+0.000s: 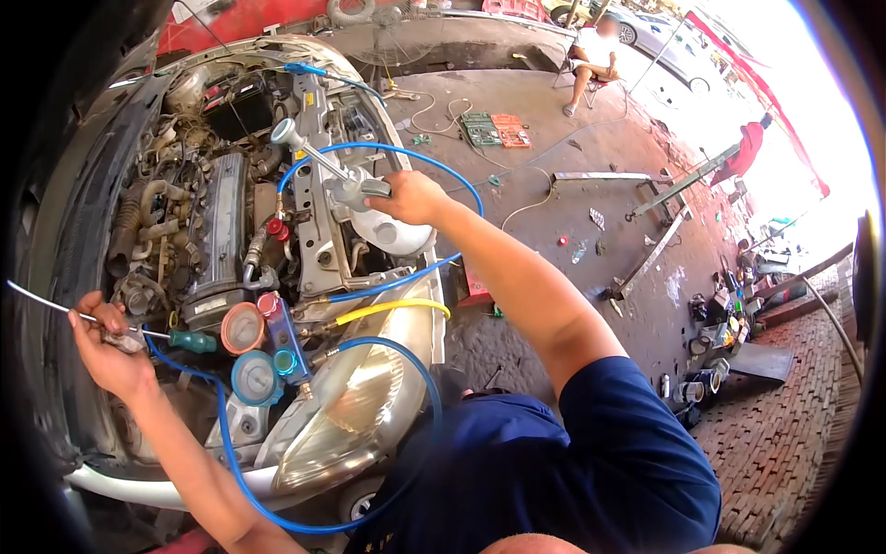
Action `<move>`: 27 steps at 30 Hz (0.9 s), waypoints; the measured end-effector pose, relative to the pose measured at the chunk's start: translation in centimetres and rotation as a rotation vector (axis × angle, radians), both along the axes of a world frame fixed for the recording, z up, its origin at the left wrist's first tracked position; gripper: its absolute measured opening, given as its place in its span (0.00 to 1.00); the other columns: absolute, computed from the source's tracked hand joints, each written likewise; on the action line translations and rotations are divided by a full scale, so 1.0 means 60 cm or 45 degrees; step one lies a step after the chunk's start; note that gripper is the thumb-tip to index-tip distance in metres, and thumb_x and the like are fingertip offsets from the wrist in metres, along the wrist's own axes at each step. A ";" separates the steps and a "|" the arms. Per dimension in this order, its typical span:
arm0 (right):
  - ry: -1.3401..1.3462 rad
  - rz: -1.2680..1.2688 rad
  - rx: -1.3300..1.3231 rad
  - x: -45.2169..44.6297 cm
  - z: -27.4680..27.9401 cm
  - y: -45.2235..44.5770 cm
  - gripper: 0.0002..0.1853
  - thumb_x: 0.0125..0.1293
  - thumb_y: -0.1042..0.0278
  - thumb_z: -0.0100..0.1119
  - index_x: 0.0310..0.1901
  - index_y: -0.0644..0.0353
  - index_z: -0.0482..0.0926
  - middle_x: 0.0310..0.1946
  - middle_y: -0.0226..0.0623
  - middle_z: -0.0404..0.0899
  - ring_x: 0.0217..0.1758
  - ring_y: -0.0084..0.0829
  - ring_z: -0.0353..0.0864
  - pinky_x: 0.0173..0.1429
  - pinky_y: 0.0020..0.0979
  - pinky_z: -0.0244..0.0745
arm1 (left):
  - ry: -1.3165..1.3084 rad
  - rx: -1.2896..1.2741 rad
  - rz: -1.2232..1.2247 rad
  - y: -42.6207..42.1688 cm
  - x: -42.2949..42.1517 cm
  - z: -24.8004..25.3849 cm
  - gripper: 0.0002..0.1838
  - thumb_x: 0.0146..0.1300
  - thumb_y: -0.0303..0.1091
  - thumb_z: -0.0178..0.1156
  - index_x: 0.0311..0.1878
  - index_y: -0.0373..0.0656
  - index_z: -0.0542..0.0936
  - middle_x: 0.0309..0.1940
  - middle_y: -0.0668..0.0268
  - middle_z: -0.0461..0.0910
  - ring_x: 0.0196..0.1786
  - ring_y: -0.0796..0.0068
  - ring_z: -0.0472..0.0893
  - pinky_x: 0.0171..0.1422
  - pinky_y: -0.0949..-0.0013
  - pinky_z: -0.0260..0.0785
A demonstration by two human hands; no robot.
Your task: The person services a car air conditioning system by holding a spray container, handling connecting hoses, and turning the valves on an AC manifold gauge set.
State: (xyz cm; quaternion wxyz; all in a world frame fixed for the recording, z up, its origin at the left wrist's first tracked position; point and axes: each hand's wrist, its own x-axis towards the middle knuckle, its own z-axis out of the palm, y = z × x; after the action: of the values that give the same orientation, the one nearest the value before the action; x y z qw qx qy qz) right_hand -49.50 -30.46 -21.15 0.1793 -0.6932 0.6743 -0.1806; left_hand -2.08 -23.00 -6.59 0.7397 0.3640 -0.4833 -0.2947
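Note:
My left hand (113,351) is at the left side of the engine bay, its fingers closed round the shaft of a screwdriver with a green handle (192,343). A thin pale rod (37,296) runs out from the fingers to the left. My right hand (413,198) grips a metal hand tool (353,189) with a round-ended shaft, above a white plastic reservoir (392,233). Between my hands lies a gauge set with a red gauge (243,328) and a blue gauge (256,378). Blue hoses (417,374) and a yellow hose (392,310) join it.
The car's headlight (355,415) and front edge are close to my body. Green and orange tool cases (496,130) lie on the floor ahead. A seated person (595,60) is at the back. Metal frame bars (651,254) and piled containers (706,379) are at the right.

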 end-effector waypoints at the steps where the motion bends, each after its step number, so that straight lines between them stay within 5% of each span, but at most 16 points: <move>1: -0.034 0.024 -0.022 0.000 -0.011 -0.005 0.33 0.62 0.32 0.64 0.46 0.61 0.87 0.46 0.56 0.87 0.54 0.55 0.86 0.60 0.50 0.80 | 0.020 0.011 0.003 0.000 0.001 0.000 0.24 0.85 0.47 0.42 0.49 0.34 0.78 0.22 0.73 0.64 0.29 0.80 0.63 0.52 0.68 0.64; 8: -0.061 -0.028 0.025 0.006 -0.002 0.009 0.33 0.62 0.34 0.65 0.47 0.61 0.88 0.47 0.55 0.87 0.55 0.54 0.86 0.61 0.50 0.80 | 0.015 0.021 -0.075 -0.001 0.024 -0.007 0.24 0.84 0.48 0.45 0.53 0.34 0.78 0.25 0.71 0.65 0.33 0.79 0.66 0.56 0.68 0.65; 10: -0.083 -0.020 -0.051 0.006 -0.001 0.011 0.32 0.63 0.34 0.65 0.44 0.64 0.87 0.41 0.60 0.87 0.50 0.58 0.86 0.58 0.50 0.80 | 0.060 0.038 -0.008 0.003 0.006 -0.001 0.23 0.84 0.47 0.44 0.50 0.35 0.79 0.23 0.72 0.63 0.32 0.79 0.63 0.54 0.67 0.65; 27: -0.018 -0.051 -0.110 0.010 0.002 0.027 0.29 0.63 0.38 0.65 0.46 0.61 0.86 0.42 0.53 0.88 0.50 0.55 0.87 0.55 0.52 0.81 | 0.064 0.029 -0.010 0.012 0.003 -0.002 0.22 0.85 0.46 0.44 0.52 0.34 0.78 0.25 0.72 0.61 0.33 0.79 0.64 0.60 0.67 0.67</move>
State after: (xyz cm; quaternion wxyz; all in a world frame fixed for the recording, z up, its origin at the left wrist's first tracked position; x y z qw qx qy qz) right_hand -48.89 -28.82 -21.06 0.1503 -0.6855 0.6782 -0.2180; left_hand -1.88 -22.30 -6.71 0.7463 0.3630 -0.4625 -0.3120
